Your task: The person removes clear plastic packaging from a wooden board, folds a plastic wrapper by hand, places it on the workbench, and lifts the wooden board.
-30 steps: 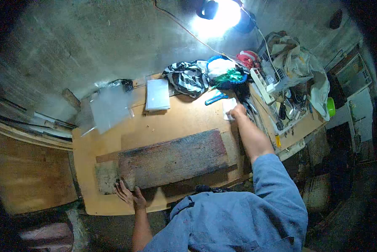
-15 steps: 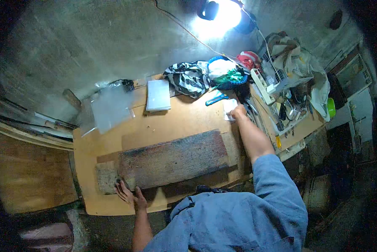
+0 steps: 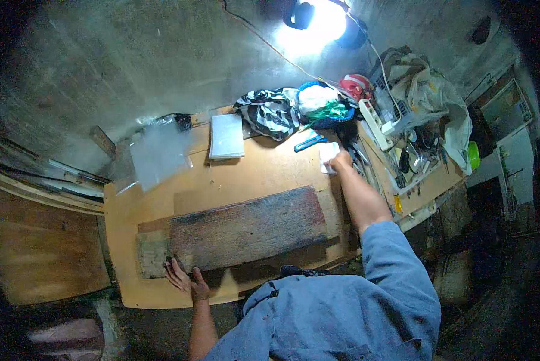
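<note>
A long worn wooden board (image 3: pixel 249 231) with a dark stained surface lies on the table. My left hand (image 3: pixel 184 283) is at its near left corner, fingers stretched out and apart, holding nothing. On the far right of the table, my right hand (image 3: pixel 341 160) has its fingers closed at the edge of a small white piece (image 3: pixel 327 151), paper or cloth; its fingertips are partly hidden. Just left of that hand is a blue utility knife (image 3: pixel 310 142). A stack of pale sheets (image 3: pixel 226 137) sits farther left, near the wall.
Clear plastic sheets (image 3: pixel 158 156) lie at the table's back left. A black-and-white striped bag (image 3: pixel 270 113) and a blue-rimmed basket (image 3: pixel 318 99) stand along the wall. To the right are a power strip (image 3: pixel 375 125), assorted tools and a green container (image 3: pixel 474 156). A bright lamp (image 3: pixel 324 27) hangs above.
</note>
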The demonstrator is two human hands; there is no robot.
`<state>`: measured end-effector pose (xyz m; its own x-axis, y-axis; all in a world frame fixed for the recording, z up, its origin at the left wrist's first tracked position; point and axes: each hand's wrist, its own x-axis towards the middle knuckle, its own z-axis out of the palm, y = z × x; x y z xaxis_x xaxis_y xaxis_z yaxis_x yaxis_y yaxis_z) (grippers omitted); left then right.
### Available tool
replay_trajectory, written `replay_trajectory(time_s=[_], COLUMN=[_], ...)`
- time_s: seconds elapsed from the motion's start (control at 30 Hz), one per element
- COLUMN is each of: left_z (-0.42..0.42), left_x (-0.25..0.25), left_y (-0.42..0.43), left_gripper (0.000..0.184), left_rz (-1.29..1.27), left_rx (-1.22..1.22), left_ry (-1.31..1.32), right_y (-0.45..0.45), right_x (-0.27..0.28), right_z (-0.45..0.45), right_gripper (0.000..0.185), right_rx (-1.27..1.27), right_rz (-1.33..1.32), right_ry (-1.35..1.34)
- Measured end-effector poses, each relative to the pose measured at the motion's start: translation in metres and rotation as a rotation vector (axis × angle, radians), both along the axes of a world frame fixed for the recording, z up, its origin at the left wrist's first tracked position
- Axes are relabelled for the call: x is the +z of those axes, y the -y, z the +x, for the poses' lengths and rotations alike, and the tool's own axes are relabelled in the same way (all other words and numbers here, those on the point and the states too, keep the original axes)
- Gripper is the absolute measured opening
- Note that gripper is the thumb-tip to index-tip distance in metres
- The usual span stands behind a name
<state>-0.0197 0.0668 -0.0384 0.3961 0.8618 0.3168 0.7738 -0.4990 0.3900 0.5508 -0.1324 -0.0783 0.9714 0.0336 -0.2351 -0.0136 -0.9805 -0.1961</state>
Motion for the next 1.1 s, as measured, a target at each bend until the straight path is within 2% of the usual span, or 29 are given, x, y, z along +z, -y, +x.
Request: replay_trajectory(time_s=[0.2, 0.27, 0.4, 0.47, 0.7, 0.73, 0.8, 0.87, 1.1], left_z=[0.0, -0.003, 0.001, 0.0, 0.001, 0.001, 0.0, -0.002, -0.002], left_x=[0.0, -0.007, 0.004, 0.002, 0.003, 0.004, 0.003, 0.0, -0.004], left_y=[0.0, -0.003, 0.001, 0.001, 0.001, 0.002, 0.002, 0.0, -0.002], left_gripper=[0.069, 0.067, 0.067, 0.066, 0.066, 0.066, 0.067, 0.068, 0.069], left_rz=[-0.04, 0.026, 0.0, -0.015, -0.017, -0.033, -0.049, -0.013, -0.001], left_rx=[0.054, -0.013, 0.022, 0.015, 0.022, 0.02, 0.016, 0.019, 0.029], left_ry=[-0.062, 0.006, -0.066, -0.034, -0.04, -0.03, -0.019, -0.062, -0.058], right_y=[-0.006, -0.009, -0.008, -0.009, -0.004, -0.005, -0.005, -0.004, -0.005], right_x=[0.027, 0.023, 0.021, 0.033, 0.015, 0.011, 0.012, 0.022, 0.021], right_z=[-0.013, -0.01, -0.009, -0.016, 0.0, 0.002, 0.001, -0.006, -0.005], right_gripper=[0.076, 0.087, 0.086, 0.086, 0.081, 0.074, 0.067, 0.067, 0.068], right_rx=[-0.042, -0.079, -0.025, -0.114, -0.089, -0.25, -0.411, -0.124, -0.113], right_rz=[0.007, -0.025, -0.045, 0.04, 0.034, 0.231, 0.427, 0.078, 0.019], right_ry=[-0.066, -0.123, -0.098, -0.119, -0.142, -0.161, -0.177, -0.142, -0.107])
